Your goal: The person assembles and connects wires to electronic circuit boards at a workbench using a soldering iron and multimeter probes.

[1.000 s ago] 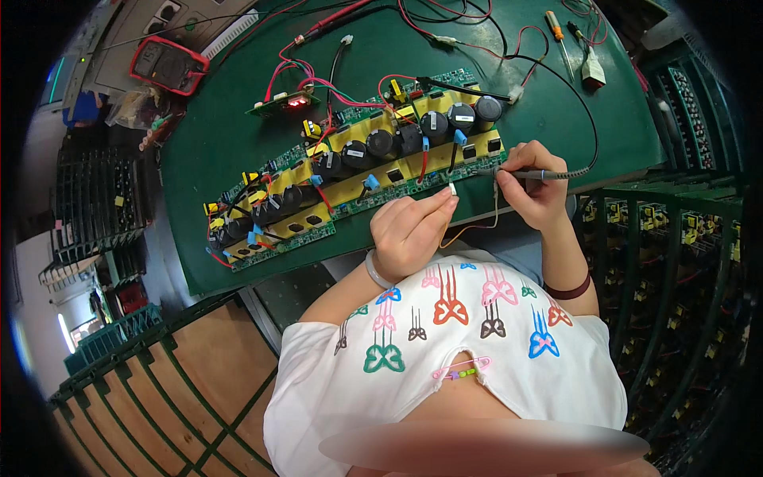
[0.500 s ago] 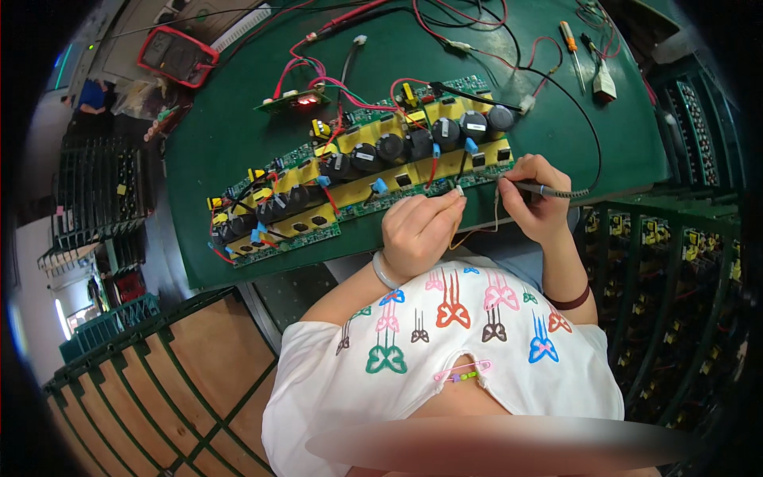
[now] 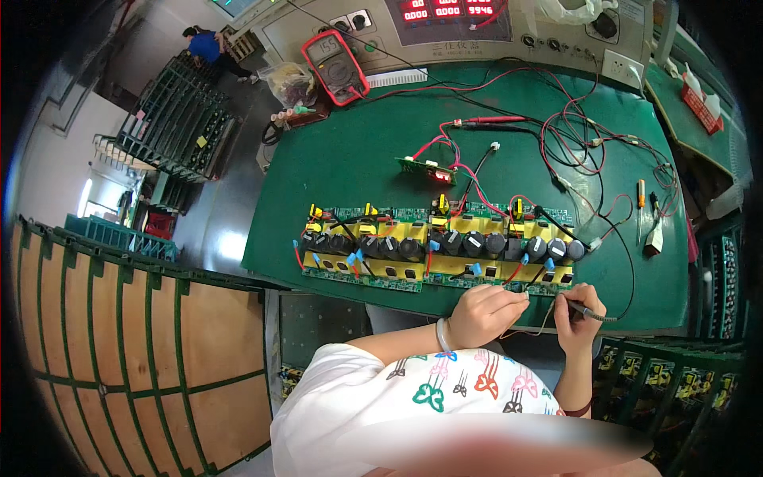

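Note:
Pinched together at the front edge of the right circuit board (image 3: pixel 498 278), the fingers of my left hand (image 3: pixel 486 312) hold a small white connector (image 3: pixel 525 293). My right hand (image 3: pixel 578 322) grips a dark pen-shaped probe (image 3: pixel 586 311) near the board's right front corner; its black cable runs off to the right. A thin pale wire (image 3: pixel 547 319) hangs between my hands. The left circuit board (image 3: pixel 409 285) lies end to end with the right one. Both carry black capacitors, yellow parts and blue-tipped leads. My fingers hide the probe's tip.
Behind the boards stands a small display board (image 3: pixel 429 170) with lit red digits. A red multimeter (image 3: pixel 335 68) leans at the back left. Loose test leads (image 3: pixel 572 135) tangle at the back right, near an orange-handled screwdriver (image 3: pixel 640 199). Racks (image 3: pixel 171 131) and another person (image 3: pixel 205 46) are farther left.
The view has swung up and left, so the instrument panel and more of the bench show. Both hands keep their holds by the board's front right edge.

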